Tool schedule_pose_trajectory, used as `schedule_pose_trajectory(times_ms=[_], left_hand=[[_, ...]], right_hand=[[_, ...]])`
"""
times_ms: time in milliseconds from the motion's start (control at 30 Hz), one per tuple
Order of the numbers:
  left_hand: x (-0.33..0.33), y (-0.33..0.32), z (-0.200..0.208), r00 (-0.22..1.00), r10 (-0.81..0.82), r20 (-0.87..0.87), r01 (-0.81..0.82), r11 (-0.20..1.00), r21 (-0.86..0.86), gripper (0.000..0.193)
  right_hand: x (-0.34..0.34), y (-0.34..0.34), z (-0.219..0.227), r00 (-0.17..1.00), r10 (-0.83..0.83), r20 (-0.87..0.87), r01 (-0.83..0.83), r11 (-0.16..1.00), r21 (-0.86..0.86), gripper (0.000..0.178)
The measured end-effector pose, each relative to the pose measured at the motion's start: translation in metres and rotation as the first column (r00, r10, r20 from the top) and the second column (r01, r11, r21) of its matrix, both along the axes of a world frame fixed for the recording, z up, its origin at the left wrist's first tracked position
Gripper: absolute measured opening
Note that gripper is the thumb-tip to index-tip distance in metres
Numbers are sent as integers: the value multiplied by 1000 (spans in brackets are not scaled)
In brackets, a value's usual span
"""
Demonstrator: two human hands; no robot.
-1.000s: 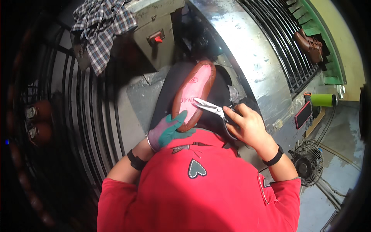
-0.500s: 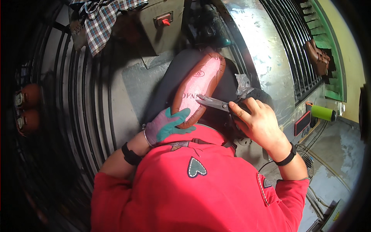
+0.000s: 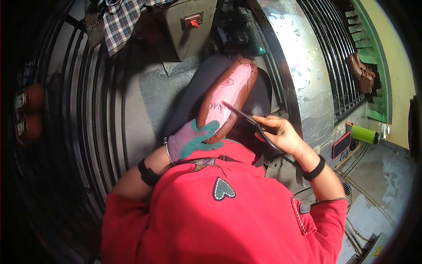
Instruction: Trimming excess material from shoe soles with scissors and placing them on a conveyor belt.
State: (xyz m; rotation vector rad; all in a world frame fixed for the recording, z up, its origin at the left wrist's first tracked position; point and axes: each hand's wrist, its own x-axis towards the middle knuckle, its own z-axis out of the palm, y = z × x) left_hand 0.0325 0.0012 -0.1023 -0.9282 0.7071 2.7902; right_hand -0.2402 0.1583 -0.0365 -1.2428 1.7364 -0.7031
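A brown leather shoe upper (image 3: 227,94) lies underside up across my dark-trousered lap. Its leather edge is folded round a pink insole with dark print. My left hand (image 3: 191,140), in a purple and green glove, grips the near end, thumb on the pink face. Scissors (image 3: 246,116) are in my bare right hand (image 3: 281,135), fingers wrapped at the handles. Their blades look together and point up-left, tips over the middle of the pink insole. Whether the tips touch it, I cannot tell.
A grey metal box with a red switch (image 3: 194,23) stands ahead, a checked cloth (image 3: 121,28) beside it. Barred racks flank me; brown shoes (image 3: 361,72) sit at the right, more (image 3: 30,112) at the left. A green cylinder (image 3: 365,135) and a red-faced device (image 3: 341,145) are at right.
My right hand has moved down and left and turned the scissors, so the blades slant more steeply. A clear plastic scrap beside the shoe is out of sight. My left hand keeps its grip.
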Motion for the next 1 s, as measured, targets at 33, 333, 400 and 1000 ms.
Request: schedule_pose_trajectory(times_ms=[33, 333, 400, 1000], left_hand=[[1, -2, -1, 998, 40, -51, -34, 994, 104, 66], [8, -1, -1, 993, 59, -101, -47, 992, 117, 73], [7, -2, 3, 994, 41, -100, -32, 995, 93, 73], [-13, 0, 21, 991, -133, -35, 125, 977, -170, 52]], right_hand=[[5, 2, -13, 933, -166, 320, 148, 986, 81, 48], [23, 4, 28, 622, 126, -773, -344, 930, -126, 58], [37, -5, 23, 794, 123, -595, -217, 972, -89, 55], [54, -2, 78, 334, 285, -899, -423, 897, 127, 52]])
